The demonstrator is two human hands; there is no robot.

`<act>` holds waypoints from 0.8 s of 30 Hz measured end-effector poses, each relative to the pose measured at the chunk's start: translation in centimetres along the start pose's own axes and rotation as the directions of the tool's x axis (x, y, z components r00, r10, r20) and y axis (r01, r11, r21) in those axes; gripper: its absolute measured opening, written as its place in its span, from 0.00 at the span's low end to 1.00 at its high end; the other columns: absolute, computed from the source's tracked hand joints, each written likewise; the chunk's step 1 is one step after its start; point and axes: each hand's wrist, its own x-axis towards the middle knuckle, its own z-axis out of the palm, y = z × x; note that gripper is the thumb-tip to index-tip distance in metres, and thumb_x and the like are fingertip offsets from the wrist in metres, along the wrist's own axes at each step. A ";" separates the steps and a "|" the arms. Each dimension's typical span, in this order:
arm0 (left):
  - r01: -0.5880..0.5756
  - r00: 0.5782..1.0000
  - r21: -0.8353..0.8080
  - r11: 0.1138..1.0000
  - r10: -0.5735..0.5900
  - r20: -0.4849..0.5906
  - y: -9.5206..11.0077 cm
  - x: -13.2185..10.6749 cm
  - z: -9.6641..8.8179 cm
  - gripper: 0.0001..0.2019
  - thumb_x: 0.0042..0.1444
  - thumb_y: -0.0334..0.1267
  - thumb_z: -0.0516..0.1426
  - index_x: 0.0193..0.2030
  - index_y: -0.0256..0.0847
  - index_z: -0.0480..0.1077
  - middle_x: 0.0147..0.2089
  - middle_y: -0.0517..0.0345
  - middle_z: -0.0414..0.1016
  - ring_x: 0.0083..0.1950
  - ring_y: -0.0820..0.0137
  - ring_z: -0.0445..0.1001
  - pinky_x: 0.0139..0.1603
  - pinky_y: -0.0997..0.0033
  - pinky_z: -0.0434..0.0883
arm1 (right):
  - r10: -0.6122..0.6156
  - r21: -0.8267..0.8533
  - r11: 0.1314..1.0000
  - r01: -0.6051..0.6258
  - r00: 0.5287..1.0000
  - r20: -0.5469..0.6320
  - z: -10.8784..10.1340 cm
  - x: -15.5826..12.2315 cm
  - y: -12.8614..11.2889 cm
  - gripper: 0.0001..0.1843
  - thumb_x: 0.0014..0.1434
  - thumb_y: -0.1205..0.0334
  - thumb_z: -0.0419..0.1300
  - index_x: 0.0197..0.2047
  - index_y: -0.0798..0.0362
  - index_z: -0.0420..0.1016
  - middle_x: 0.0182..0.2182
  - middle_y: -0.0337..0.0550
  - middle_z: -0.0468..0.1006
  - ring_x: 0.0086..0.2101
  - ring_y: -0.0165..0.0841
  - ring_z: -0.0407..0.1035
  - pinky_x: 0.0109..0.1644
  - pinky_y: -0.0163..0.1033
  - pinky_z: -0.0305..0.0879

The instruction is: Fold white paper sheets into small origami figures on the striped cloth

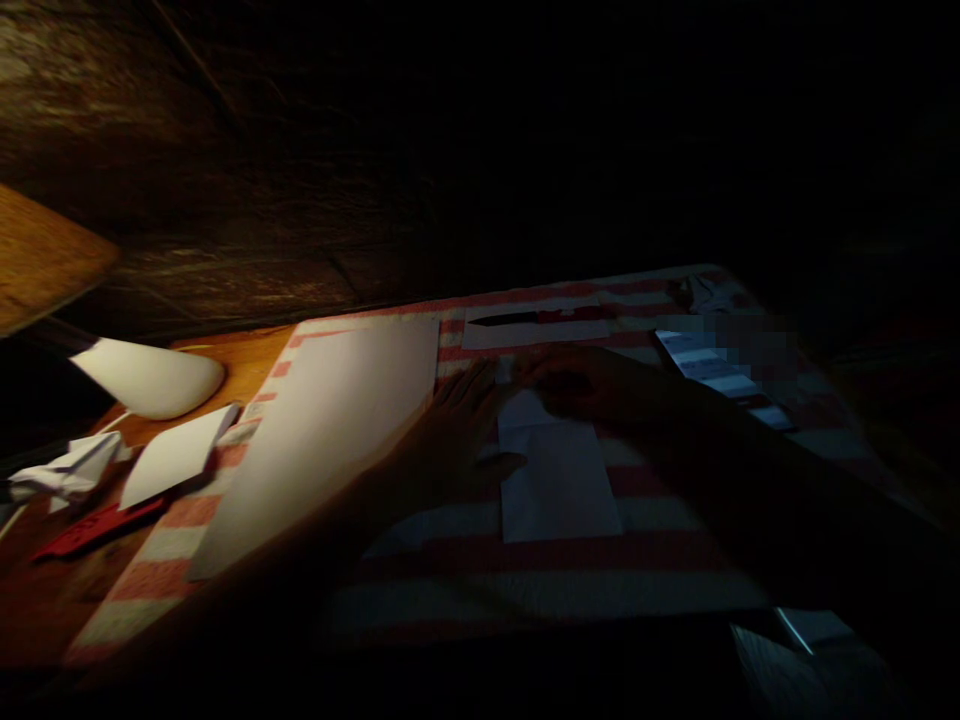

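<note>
The scene is very dark. A small folded white paper (559,485) lies on a red-and-white striped cloth (465,565). My left hand (457,425) rests flat on the paper's left edge, fingers stretched out toward the far side. My right hand (581,385) presses on the paper's top end, fingers curled down onto it. Both forearms reach in from the near edge, in shadow.
A large white sheet (330,430) lies left of my hands. Farther left on the wooden table are a white lamp-like shape (150,378), a smaller white paper (176,455), crumpled paper (71,470) and a red strip (94,528). A dark blade on paper (536,325) and a printed sheet (712,375) lie beyond.
</note>
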 end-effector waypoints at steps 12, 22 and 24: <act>-0.092 0.996 -0.032 0.995 0.092 0.010 -0.1 0.3 0.1 0.36 0.64 0.53 0.57 0.71 0.35 0.50 0.77 0.31 0.47 0.78 0.45 0.48 0.74 0.39 0.55 | 0.017 -0.111 0.994 -0.015 1.000 0.013 -0.1 -0.1 -0.6 0.14 0.64 0.66 0.61 0.51 0.50 0.82 0.58 0.49 0.76 0.57 0.40 0.71 0.63 0.50 0.65; -0.127 0.992 -0.065 0.990 0.128 0.014 -0.5 0.7 -0.2 0.35 0.63 0.52 0.57 0.69 0.37 0.52 0.76 0.31 0.50 0.76 0.42 0.52 0.72 0.37 0.57 | 0.037 -0.211 0.977 -0.024 0.998 0.058 -0.4 0.0 -0.9 0.16 0.65 0.66 0.61 0.55 0.50 0.79 0.58 0.48 0.78 0.58 0.38 0.71 0.63 0.47 0.65; -0.132 0.991 -0.070 0.989 0.133 0.012 -0.6 0.7 -0.2 0.35 0.63 0.53 0.57 0.70 0.38 0.52 0.76 0.32 0.50 0.76 0.43 0.53 0.72 0.36 0.57 | 0.048 -0.203 0.978 -0.037 0.998 0.049 -0.4 -0.1 -0.9 0.15 0.65 0.65 0.61 0.55 0.49 0.78 0.57 0.47 0.78 0.57 0.38 0.71 0.63 0.47 0.65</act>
